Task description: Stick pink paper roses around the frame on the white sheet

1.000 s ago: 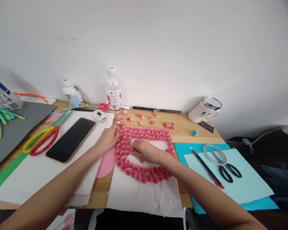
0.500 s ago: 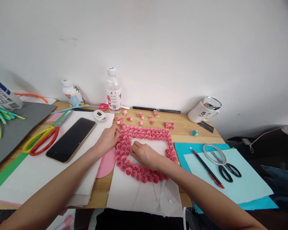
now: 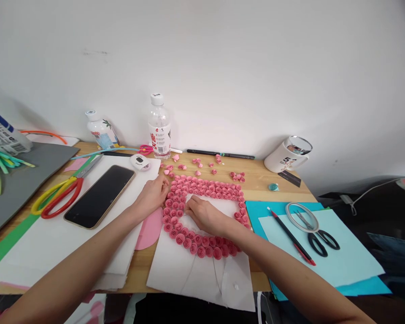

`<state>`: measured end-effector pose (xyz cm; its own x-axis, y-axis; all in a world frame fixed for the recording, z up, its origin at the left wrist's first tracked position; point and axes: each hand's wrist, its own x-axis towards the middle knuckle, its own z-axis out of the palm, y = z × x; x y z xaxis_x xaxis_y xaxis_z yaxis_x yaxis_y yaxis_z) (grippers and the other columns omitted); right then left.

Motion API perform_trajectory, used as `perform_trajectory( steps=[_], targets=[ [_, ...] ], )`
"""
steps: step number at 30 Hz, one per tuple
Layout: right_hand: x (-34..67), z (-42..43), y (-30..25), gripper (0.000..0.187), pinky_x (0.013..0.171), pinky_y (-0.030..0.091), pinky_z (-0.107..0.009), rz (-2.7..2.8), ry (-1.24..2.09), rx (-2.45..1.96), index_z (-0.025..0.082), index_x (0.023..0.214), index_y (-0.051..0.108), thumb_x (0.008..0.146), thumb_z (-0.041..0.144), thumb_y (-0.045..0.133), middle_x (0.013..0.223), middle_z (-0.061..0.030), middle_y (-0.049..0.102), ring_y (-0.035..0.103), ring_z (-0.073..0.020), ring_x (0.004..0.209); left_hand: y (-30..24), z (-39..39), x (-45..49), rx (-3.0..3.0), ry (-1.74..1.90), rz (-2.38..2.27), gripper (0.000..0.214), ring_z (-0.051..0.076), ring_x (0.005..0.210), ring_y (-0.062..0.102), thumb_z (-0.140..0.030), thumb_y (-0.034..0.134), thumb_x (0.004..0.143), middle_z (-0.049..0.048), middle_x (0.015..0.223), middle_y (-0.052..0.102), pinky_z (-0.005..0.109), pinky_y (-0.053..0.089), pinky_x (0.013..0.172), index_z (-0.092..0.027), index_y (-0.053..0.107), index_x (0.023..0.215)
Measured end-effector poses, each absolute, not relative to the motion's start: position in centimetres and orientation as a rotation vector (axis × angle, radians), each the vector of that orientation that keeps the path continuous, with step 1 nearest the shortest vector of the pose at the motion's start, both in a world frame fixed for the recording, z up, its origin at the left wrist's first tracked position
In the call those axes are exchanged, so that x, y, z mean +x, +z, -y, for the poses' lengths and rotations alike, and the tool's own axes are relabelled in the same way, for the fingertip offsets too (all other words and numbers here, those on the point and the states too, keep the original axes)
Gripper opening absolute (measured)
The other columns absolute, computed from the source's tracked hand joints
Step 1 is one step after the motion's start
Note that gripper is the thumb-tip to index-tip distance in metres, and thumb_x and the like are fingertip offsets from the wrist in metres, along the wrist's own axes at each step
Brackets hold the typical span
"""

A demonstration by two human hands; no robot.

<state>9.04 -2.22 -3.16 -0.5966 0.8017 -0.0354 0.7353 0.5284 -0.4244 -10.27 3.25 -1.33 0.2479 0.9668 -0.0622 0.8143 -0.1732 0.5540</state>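
Note:
A white paper sheet [image 3: 170, 274] bears a ring of pink rolled paper roses [image 3: 202, 251], with bare paper in the ring's middle. My right hand [image 3: 204, 215] is inside the ring, fingers bent together against the roses on its left side. Whatever lies between those fingertips is hidden. Just outside the ring's upper left, my left hand [image 3: 153, 193] has its fingers curled in at the edge of the roses. I cannot make out what, if anything, it holds. Several loose pink roses [image 3: 197, 173] lie behind the sheet.
Left are a phone [image 3: 100, 196], red-and-yellow scissors [image 3: 62, 195] and white paper [image 3: 37, 258]. A water bottle [image 3: 159, 130] and a black pen [image 3: 220, 154] are at the back. Right are a mug [image 3: 283, 156], a tape roll [image 3: 292, 220], black-handled scissors [image 3: 317, 251] and a pencil [image 3: 290, 231].
The sheet with its roses has turned slightly, its near edge shifting left and its far right corner moving right. My right hand has moved slightly right. My left hand is nearly still.

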Motion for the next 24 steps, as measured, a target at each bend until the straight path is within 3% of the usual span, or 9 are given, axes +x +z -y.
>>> perform_trajectory(
  steps=[10,17,24],
  targets=[
    [9.1,2.5,-3.6,0.013,0.060,0.036,-0.022,2.301,0.821,-1.291,0.016,0.069,0.053,0.081,0.016,0.056,0.070,-0.0015,0.055,0.048,-0.0110,0.065,-1.2,-3.2,-10.2,2.024,0.425,-1.610,0.010,0.019,0.058,0.063,-0.022,0.039,0.082,-0.0008,0.062,0.064,0.027,0.044,0.060,-0.021,0.050,0.081],
    [7.6,3.2,-3.2,0.018,0.054,0.030,-0.021,2.222,0.728,-1.513,0.017,0.058,0.045,0.067,0.003,0.053,0.061,0.0016,0.049,0.041,-0.0092,0.056,-1.6,-3.3,-10.3,2.027,0.429,-1.602,0.010,0.018,0.053,0.062,-0.023,0.038,0.081,-0.0015,0.060,0.062,0.026,0.043,0.057,-0.021,0.048,0.080],
    [7.4,3.4,-3.2,0.018,0.051,0.029,-0.021,2.121,0.749,-1.530,0.018,0.058,0.043,0.066,0.004,0.050,0.061,0.0018,0.047,0.039,-0.0090,0.052,-1.7,-3.3,-10.4,2.030,0.438,-1.592,0.010,0.018,0.052,0.061,-0.023,0.038,0.081,-0.0017,0.059,0.062,0.026,0.043,0.056,-0.021,0.048,0.081]
  ],
)
